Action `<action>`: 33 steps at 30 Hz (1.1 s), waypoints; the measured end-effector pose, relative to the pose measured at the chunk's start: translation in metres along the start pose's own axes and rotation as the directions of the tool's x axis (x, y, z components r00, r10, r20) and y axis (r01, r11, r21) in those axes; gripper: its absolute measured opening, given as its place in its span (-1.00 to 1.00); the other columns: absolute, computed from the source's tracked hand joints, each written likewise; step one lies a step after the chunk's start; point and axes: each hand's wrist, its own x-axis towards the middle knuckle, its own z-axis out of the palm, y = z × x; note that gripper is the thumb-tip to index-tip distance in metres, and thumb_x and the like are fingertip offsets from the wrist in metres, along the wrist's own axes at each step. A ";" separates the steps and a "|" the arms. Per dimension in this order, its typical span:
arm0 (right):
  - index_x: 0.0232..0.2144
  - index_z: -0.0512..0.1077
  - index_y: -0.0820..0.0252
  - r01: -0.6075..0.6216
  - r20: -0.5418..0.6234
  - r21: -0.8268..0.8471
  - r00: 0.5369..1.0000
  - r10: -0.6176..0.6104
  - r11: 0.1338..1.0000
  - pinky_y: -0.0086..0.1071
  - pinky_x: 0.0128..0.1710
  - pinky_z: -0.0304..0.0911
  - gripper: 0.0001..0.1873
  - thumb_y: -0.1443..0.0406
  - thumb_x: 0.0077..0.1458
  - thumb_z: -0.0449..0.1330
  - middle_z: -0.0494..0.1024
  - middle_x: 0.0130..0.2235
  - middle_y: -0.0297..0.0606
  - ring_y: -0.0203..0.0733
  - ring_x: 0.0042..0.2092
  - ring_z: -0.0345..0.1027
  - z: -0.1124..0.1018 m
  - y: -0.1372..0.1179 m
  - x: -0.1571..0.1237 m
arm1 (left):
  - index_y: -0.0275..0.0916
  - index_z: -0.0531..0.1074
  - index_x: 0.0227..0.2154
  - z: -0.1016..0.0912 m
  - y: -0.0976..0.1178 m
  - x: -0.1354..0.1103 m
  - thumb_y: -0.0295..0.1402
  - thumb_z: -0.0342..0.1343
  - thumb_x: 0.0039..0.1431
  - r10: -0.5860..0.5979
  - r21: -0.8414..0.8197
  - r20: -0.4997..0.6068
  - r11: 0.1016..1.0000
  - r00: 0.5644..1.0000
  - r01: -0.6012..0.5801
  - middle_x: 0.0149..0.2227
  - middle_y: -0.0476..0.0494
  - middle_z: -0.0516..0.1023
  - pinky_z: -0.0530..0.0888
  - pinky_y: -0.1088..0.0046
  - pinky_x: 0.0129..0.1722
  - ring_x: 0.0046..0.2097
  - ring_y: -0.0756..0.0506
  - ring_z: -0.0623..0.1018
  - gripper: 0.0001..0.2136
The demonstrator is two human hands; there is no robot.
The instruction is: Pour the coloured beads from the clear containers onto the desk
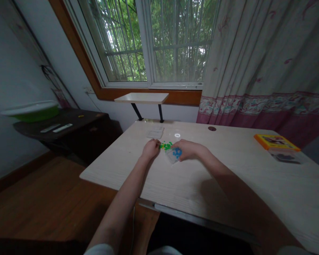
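Note:
A small heap of green pieces (pixel 167 146), with a few yellow ones among them, lies on the pale wooden desk (pixel 117 159) between my hands. My left hand (pixel 150 148) rests at the heap's left edge, fingers curled together; whatever they may hold is too small to make out. On the other side, my right hand (pixel 188 149) is closed on a clear plastic bag (pixel 171 157). Blue pieces (pixel 177 153) show in the bag, right by the fingers. Behind the left hand a clear, flat plastic case or tray (pixel 155 132) lies on the desk.
An orange-yellow box (pixel 276 142) sits at the desk's right, a clear case (pixel 284 156) by it. A raised shelf (pixel 142 97) stands at the back. Left, a dark table (pixel 77 124) bears a green basin (pixel 34 112) and two remote-like objects (pixel 62 128).

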 end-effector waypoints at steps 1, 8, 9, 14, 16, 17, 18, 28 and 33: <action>-0.12 0.42 0.13 0.025 -0.049 0.049 0.999 -0.022 0.999 -0.30 -0.16 0.26 -0.37 0.35 -0.39 0.35 0.51 -0.19 -0.23 -0.11 -0.20 0.37 -0.001 -0.001 -0.001 | -0.31 0.45 -0.23 -0.002 0.002 -0.001 -0.48 -0.10 0.06 0.022 -0.033 -0.026 0.999 0.999 -0.023 -0.23 -0.21 0.46 0.36 0.42 -0.09 -0.16 -0.10 0.46 -0.73; 0.06 0.16 0.09 0.180 -0.542 0.387 0.838 0.066 0.904 -0.24 0.00 0.21 -0.27 0.30 -0.20 0.29 0.31 0.03 -0.19 -0.16 0.00 0.26 0.025 0.001 0.000 | -0.30 -0.03 0.16 -0.003 0.026 -0.008 -0.38 0.18 -0.16 0.285 -0.442 -0.184 0.831 0.941 -0.338 0.11 -0.33 0.17 0.34 0.35 -0.02 0.05 -0.14 0.32 -0.22; 0.06 0.15 0.10 0.198 -0.568 0.389 0.821 0.065 0.900 -0.24 0.02 0.20 -0.26 0.31 -0.21 0.29 0.30 0.04 -0.19 -0.16 0.01 0.26 0.032 0.002 0.002 | -0.31 -0.07 0.17 -0.002 0.028 -0.008 -0.34 0.21 -0.18 0.286 -0.463 -0.195 0.816 0.938 -0.345 0.14 -0.36 0.14 0.34 0.33 -0.01 0.07 -0.16 0.30 -0.18; 0.12 0.11 0.03 0.123 -0.616 0.267 0.784 0.071 0.956 -0.22 0.12 0.10 -0.27 0.34 -0.12 0.23 0.24 0.11 -0.22 -0.12 0.10 0.17 0.059 0.002 0.006 | -0.31 0.10 0.06 0.001 0.034 -0.007 -0.27 0.22 -0.17 0.289 -0.417 -0.225 0.835 0.931 -0.360 0.04 -0.31 0.29 0.31 0.29 0.03 0.05 -0.18 0.35 -0.31; 0.16 0.03 -0.03 0.074 -0.591 0.260 0.801 0.098 0.963 -0.20 0.09 0.15 -0.23 0.36 -0.09 0.19 0.25 0.12 -0.25 -0.10 0.08 0.21 0.065 0.003 0.005 | -0.29 0.16 0.02 -0.002 0.035 -0.007 -0.28 0.21 -0.16 0.281 -0.360 -0.227 0.865 0.932 -0.349 0.00 -0.28 0.34 0.32 0.30 0.03 0.02 -0.17 0.38 -0.38; 0.18 -0.02 -0.05 0.055 -0.575 0.269 0.810 0.114 0.962 -0.19 0.06 0.18 -0.20 0.38 -0.09 0.18 0.25 0.12 -0.27 -0.09 0.06 0.25 0.068 0.003 0.005 | -0.29 0.18 0.00 -0.003 0.036 -0.007 -0.28 0.21 -0.15 0.282 -0.335 -0.228 0.876 0.932 -0.347 -0.01 -0.27 0.35 0.32 0.31 0.02 0.02 -0.17 0.38 -0.40; 0.20 -0.07 -0.07 0.037 -0.561 0.279 0.817 0.131 0.960 -0.18 0.04 0.21 -0.16 0.39 -0.09 0.17 0.25 0.13 -0.29 -0.08 0.04 0.27 0.070 0.004 0.004 | -0.28 0.20 -0.01 -0.004 0.037 -0.007 -0.29 0.21 -0.15 0.286 -0.317 -0.229 0.882 0.931 -0.349 -0.01 -0.26 0.35 0.32 0.32 0.02 0.02 -0.17 0.38 -0.42; 0.24 -0.25 0.03 -0.135 -0.483 0.225 0.845 0.231 0.965 -0.19 -0.14 0.30 -0.11 0.38 -0.07 0.12 0.39 0.01 -0.21 -0.03 -0.14 0.40 0.071 0.001 0.009 | -0.30 0.17 0.02 -0.004 0.040 -0.005 -0.25 0.17 -0.07 0.285 -0.355 -0.193 0.872 0.939 -0.337 0.00 -0.26 0.38 0.34 0.37 -0.02 -0.01 -0.14 0.42 -0.43; 0.24 -0.25 0.07 -0.202 -0.457 0.168 0.851 0.258 0.965 -0.18 -0.16 0.29 -0.20 0.34 0.03 0.05 0.41 -0.04 -0.17 -0.03 -0.15 0.38 0.071 -0.001 0.010 | -0.32 0.15 0.06 0.002 0.032 0.000 -0.24 0.17 -0.07 0.298 -0.346 -0.179 0.873 0.938 -0.343 0.06 -0.30 0.32 0.30 0.31 0.04 0.06 -0.18 0.36 -0.39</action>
